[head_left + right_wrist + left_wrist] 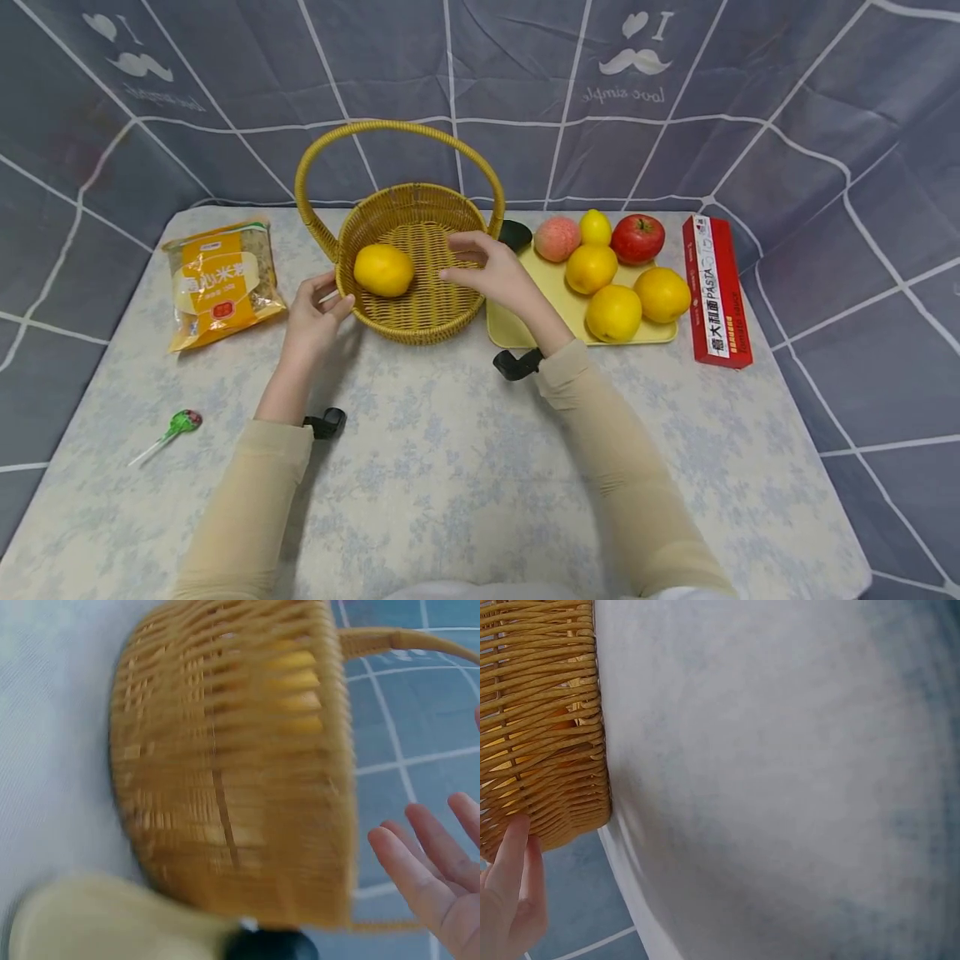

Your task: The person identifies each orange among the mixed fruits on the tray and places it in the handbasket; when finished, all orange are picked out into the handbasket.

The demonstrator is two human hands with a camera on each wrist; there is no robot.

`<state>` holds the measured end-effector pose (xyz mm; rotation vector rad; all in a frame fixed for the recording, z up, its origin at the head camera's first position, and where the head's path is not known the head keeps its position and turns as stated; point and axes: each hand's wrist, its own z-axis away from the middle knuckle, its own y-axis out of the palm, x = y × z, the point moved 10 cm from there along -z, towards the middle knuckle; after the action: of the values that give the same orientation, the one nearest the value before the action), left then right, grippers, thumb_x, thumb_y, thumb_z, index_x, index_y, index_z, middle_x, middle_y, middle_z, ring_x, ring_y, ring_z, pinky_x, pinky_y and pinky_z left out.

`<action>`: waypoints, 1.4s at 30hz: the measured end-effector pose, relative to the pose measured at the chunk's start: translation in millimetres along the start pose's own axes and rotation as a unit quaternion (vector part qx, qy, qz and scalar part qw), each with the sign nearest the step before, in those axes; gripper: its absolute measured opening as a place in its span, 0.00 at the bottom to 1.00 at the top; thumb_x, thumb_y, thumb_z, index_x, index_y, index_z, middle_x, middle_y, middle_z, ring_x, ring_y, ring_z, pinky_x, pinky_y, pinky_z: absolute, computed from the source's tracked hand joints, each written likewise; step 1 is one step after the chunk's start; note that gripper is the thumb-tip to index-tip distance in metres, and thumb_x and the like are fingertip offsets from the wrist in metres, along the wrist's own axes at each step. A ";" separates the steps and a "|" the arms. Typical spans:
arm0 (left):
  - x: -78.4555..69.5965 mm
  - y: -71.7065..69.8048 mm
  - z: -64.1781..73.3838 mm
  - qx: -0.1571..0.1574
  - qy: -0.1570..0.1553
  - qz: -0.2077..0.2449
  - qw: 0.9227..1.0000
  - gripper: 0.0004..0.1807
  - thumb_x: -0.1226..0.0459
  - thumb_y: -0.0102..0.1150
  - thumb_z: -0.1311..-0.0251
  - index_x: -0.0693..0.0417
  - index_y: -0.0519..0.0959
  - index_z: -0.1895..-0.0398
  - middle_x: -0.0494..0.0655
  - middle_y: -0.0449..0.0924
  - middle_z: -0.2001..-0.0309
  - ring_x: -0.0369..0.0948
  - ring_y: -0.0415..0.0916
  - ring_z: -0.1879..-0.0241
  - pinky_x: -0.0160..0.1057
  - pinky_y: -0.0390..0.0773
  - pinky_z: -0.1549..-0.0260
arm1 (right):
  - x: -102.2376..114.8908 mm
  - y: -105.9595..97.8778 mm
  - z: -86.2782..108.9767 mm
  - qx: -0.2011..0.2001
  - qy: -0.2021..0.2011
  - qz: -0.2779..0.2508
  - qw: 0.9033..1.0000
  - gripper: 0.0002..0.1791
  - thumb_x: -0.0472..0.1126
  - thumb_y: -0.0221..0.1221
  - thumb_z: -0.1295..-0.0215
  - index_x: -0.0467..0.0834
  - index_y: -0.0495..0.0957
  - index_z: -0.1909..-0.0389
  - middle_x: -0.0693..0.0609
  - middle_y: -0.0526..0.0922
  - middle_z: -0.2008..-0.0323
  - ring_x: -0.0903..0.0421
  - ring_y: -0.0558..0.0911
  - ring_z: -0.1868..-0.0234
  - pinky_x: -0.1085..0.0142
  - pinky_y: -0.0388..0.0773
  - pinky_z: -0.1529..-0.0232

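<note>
A round woven wicker basket (420,334) with a tall hoop handle stands upright at the back of the table. Inside it, on the left, lies a yellow-orange fruit (383,270). My left hand (309,321) touches the outside of the basket's left wall near the rim; in the left wrist view its fingers (511,859) lie against the weave. Over the basket's right side hovers my right hand (491,267), fingers spread and holding nothing. The right wrist view shows those fingers (420,889) apart from the basket wall (247,787).
Right of the basket, a yellow tray (517,321) carries a peach (557,239), lemon (596,227), red apple (637,238) and several yellow fruits; a dark green fruit (515,235) sits beside it. Further out are a pasta box (716,292), a grain bag (222,285) and a lollipop (180,423).
</note>
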<state>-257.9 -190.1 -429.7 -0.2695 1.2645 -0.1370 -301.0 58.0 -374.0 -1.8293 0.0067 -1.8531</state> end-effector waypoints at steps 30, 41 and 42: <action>-1.3 0.0 2.0 -0.014 -0.003 -0.013 1.000 0.33 0.62 0.51 0.28 0.52 0.53 0.23 0.52 0.56 0.24 0.48 0.62 0.28 0.43 0.72 0.33 | -82.5 -151.7 157.0 -0.245 0.105 0.043 0.963 0.32 0.52 0.64 0.35 0.43 0.70 0.34 0.47 0.75 0.36 0.51 0.73 0.35 0.60 0.74 0.33; -1.3 -0.2 2.0 -0.011 -0.001 -0.007 1.000 0.33 0.62 0.51 0.28 0.53 0.53 0.24 0.52 0.55 0.24 0.48 0.61 0.28 0.43 0.72 0.33 | -113.2 -159.3 168.5 -0.286 0.179 0.060 0.940 0.40 0.59 0.64 0.38 0.44 0.65 0.30 0.47 0.69 0.32 0.49 0.68 0.31 0.53 0.68 0.29; -1.2 -0.3 2.1 -0.011 -0.001 -0.007 1.000 0.33 0.62 0.51 0.28 0.53 0.53 0.24 0.52 0.55 0.24 0.48 0.61 0.28 0.43 0.72 0.33 | -115.5 -159.2 169.1 -0.289 0.184 0.061 0.937 0.40 0.59 0.64 0.38 0.45 0.65 0.30 0.47 0.68 0.32 0.49 0.68 0.31 0.52 0.68 0.29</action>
<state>-256.3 -189.9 -427.9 -0.2980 1.2637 -0.1357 -207.9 297.5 -409.4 -1.7349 0.8621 -2.2271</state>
